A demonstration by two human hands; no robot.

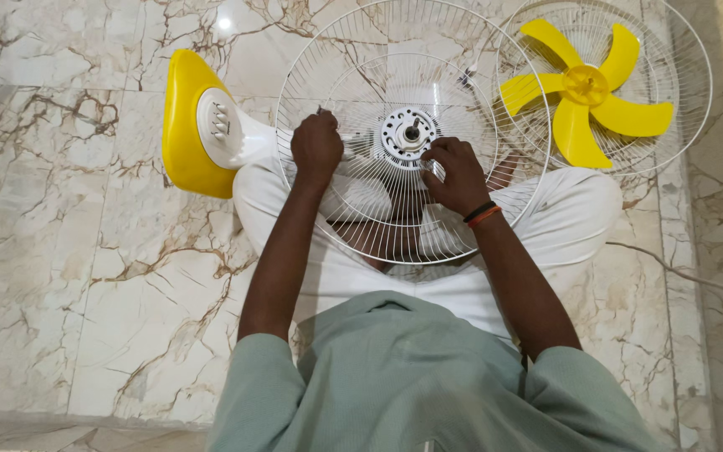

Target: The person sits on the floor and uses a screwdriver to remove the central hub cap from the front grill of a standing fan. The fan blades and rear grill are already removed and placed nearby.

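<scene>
White wire fan guard (395,209), round | left hand (316,149) fisted on wires | right hand (459,174) pinching hub (409,132)

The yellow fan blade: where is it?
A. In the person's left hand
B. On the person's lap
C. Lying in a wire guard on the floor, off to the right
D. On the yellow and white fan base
C: the yellow fan blade lies inside a separate wire guard on the floor, while the left hand and right hand touch the other white guard.

marble floor (85,276), yellow fan base (184,125), front grille (688,100)
</scene>
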